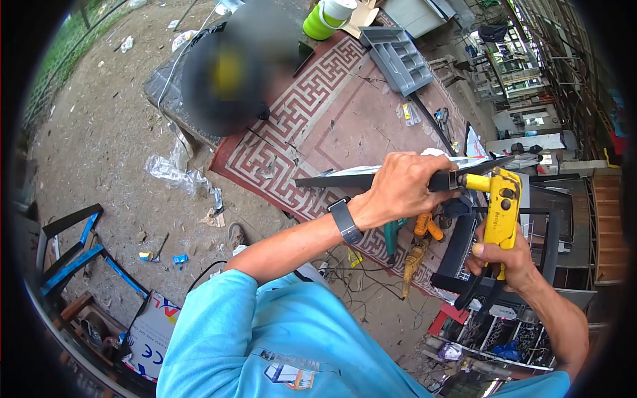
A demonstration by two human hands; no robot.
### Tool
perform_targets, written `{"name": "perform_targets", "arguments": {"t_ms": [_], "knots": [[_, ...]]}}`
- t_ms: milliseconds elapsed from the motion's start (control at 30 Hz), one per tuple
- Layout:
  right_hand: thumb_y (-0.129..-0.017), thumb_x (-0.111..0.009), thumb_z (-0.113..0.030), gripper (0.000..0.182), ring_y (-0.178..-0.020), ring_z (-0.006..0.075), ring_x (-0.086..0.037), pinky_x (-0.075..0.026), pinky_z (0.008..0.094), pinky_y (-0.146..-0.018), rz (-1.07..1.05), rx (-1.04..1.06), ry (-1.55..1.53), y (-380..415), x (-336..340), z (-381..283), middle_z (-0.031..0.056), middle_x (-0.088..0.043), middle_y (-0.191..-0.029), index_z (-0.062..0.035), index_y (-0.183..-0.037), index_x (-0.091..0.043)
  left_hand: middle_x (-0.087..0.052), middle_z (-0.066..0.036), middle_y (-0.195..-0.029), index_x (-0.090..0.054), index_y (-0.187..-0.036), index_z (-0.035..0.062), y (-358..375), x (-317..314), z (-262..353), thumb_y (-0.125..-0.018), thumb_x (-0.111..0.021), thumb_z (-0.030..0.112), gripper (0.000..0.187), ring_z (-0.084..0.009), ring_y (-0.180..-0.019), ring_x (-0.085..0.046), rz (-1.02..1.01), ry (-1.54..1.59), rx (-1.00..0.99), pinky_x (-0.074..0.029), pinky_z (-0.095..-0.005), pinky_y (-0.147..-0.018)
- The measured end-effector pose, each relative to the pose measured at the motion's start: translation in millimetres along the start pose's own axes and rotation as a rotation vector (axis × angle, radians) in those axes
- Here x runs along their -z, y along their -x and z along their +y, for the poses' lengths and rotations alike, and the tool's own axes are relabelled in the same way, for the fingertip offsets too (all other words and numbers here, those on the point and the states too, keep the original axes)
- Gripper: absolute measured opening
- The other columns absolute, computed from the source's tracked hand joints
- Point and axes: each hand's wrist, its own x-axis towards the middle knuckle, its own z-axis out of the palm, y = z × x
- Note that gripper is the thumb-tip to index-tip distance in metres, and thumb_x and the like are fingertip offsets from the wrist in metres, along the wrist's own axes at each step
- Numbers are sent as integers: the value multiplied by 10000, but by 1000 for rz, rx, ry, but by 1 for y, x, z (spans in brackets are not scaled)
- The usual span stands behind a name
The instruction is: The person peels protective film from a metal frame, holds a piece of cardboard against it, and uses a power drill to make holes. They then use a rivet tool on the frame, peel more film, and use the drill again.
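My left hand (pixel 405 180), with a dark watch on its wrist, is closed around a long black bar (pixel 338 180) that looks like a frame profile. The bar lies roughly level across the view, over the patterned table cover. My right hand (pixel 507 259) grips a yellow hand tool (pixel 502 209) with dark handles, from below. The tool's short yellow cylinder (pixel 474 182) points left and meets or nearly meets the bar beside my left fingers. Exactly where they touch is hidden. My right fingers are partly behind the tool.
A red patterned cover (pixel 325 126) lies on the table, with a grey divided tray (pixel 398 63) and a green jug (pixel 327 18). Below my left hand are an orange power tool (pixel 428 227) and a teal one (pixel 391 235). Black frames (pixel 86 255) stand at left. A blurred person (pixel 225 73) is opposite.
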Motion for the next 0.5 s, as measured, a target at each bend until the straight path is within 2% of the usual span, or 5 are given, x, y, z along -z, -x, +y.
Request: {"name": "perform_targets", "arguments": {"t_ms": [100, 200, 267, 300, 500], "knots": [[-725, -661, -59, 202, -487, 189, -524, -464, 349, -507, 17, 17, -49, 3, -2, 9, 79, -501, -596, 28, -812, -502, -624, -73, -644, -663, -897, 95, 0, 3, 7, -660, -796, 251, 314, -256, -589, -617, -13, 29, 12, -468, -339, -547], [-728, -658, -58, 177, -465, 170, -494, -421, 329, -457, 7, 38, -73, 3, 0, 14, 79, -506, -598, 21, -779, -508, -671, -114, -877, -639, -1035, 80, -5, 11, 15, -687, -777, 199, 394, -259, -767, -658, -243, 3, 80, -514, -345, -674], [-724, -673, -79, 194, -489, 163, -508, -428, 308, -489, -20, 49, -13, 3, 1, 8, 76, -528, -632, 9, -812, -524, -605, -138, -1158, -546, -1219, 80, -14, 13, 18, -715, -745, 129, 544, -259, -988, -629, -142, 274, -96, -506, -355, -844], [-722, -680, -91, 210, -511, 160, -518, -433, 299, -517, -15, 63, 22, 4, 1, 9, 73, -540, -655, 5, -836, -533, -505, -135, -1312, -439, -1331, 94, -24, 19, 16, -729, -718, 81, 663, -266, -1122, -566, -300, 294, -107, -458, -359, -955], [-633, -683, 31, 530, -864, 160, -578, -479, 304, -775, -189, 7, -127, 16, 15, 8, 60, -578, -954, 4, -1127, -495, -623, -153, -1140, -478, -1286, 64, -39, 28, 19, -746, -671, 30, 575, -290, -1054, -606, -412, 377, -12, -459, -361, -899]]}}
